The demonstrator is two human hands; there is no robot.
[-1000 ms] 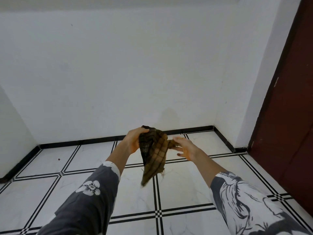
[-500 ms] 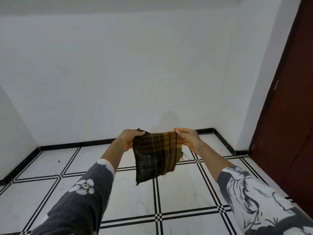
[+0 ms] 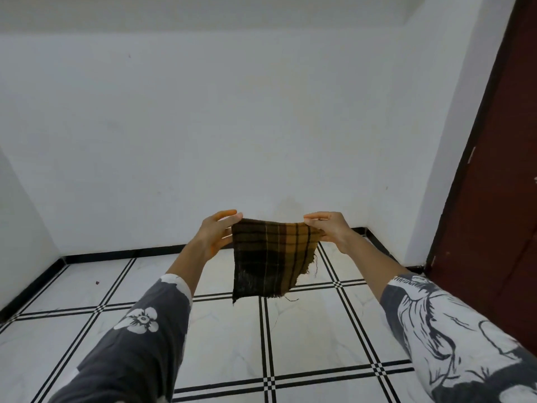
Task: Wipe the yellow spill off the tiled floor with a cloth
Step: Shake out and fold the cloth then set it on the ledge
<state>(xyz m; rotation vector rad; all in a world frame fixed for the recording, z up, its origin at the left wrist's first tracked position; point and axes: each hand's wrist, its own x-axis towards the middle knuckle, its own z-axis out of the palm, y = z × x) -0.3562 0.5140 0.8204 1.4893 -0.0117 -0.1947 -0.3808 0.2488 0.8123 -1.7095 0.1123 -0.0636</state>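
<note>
A brown and ochre plaid cloth (image 3: 270, 260) hangs spread flat in the air in front of me. My left hand (image 3: 216, 235) pinches its upper left corner and my right hand (image 3: 329, 228) pinches its upper right corner. The cloth's lower edge is frayed, with loose threads. Below lies the white tiled floor (image 3: 226, 335) with black grid lines. No yellow spill shows on the visible tiles; the cloth and my arms hide part of the floor.
White walls close the room ahead and at the left, with a black skirting (image 3: 116, 253) along their base. A dark red door (image 3: 499, 175) stands at the right. A small dark speck (image 3: 96, 282) lies on a far left tile.
The cloth went from bunched and dangling from my left hand to stretched flat between both hands. My hands have risen and moved apart.
</note>
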